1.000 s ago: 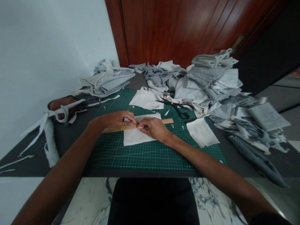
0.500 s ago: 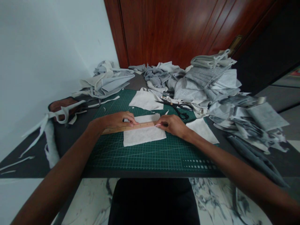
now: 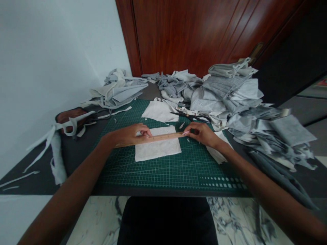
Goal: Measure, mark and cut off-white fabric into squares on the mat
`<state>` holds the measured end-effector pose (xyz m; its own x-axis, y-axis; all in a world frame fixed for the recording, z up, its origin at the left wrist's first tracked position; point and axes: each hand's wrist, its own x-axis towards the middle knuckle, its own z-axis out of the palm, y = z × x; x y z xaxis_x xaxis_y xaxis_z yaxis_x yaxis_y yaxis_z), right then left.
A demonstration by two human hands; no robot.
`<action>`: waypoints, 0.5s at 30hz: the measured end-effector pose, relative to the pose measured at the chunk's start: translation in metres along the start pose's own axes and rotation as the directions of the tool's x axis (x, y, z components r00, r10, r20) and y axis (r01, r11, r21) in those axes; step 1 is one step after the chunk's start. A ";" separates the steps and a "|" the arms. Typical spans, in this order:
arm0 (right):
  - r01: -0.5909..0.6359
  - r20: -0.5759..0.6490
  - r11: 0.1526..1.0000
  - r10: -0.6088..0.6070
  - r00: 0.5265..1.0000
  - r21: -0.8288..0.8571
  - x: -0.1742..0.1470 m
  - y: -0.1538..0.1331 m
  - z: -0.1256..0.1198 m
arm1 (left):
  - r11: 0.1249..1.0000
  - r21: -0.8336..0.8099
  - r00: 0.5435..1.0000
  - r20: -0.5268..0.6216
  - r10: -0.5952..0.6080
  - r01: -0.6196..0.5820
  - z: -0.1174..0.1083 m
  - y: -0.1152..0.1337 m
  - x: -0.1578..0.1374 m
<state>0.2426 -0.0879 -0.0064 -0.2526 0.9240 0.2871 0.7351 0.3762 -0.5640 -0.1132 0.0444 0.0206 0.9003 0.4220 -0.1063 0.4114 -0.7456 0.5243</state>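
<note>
A wooden ruler [image 3: 163, 137] lies across a white fabric rectangle [image 3: 157, 148], which rests flat on a green cutting mat [image 3: 163, 173]. My left hand [image 3: 131, 133] is on the left part of the ruler, fingers bent, fingertips pressing it against the fabric. At the ruler's right end, just past the fabric's right edge, my right hand [image 3: 200, 133] is closed in a pinch on a small pale pink stick [image 3: 186, 133]. Most of the stick is covered by the fingers, so its exact kind cannot be made out.
Black scissors [image 3: 191, 116] lie behind my right hand, beside another white fabric piece [image 3: 160, 111]. A further white piece [image 3: 217, 154] is partly under my right forearm. Heaped grey fabric [image 3: 222, 88] lines the back and right. Scraps [image 3: 120, 90] and a brown pouch [image 3: 71, 119] lie left.
My right hand has moved right along the ruler, from above the fabric to past its right edge, with the pink stick still pinched. My left hand stays on the ruler.
</note>
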 end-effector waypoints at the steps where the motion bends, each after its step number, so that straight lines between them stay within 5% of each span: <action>1: -0.039 -0.048 0.999 0.040 0.998 0.014 0.002 0.004 0.000 | 1.000 0.014 1.000 -0.024 0.001 -0.001 0.002 0.003 0.000; 5: -0.200 -0.196 0.979 0.206 0.959 0.047 0.014 0.023 0.005 | 0.996 0.077 0.997 -0.054 0.048 -0.043 0.009 0.002 0.005; 9: -0.261 -0.341 0.949 0.190 0.921 -0.175 0.019 0.032 0.005 | 0.995 0.095 0.996 -0.075 0.048 -0.041 0.012 -0.005 0.010; 15: -0.469 -0.409 0.739 0.283 0.867 -0.483 0.004 0.046 -0.005 | 0.994 0.113 0.991 -0.134 0.022 -0.007 0.009 -0.014 0.012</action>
<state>0.2784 -0.0675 -0.0276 0.2464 0.8798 0.4066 0.9659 -0.1885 -0.1775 -0.1071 0.0548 0.0042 0.8820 0.4709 0.0199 0.4186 -0.8020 0.4260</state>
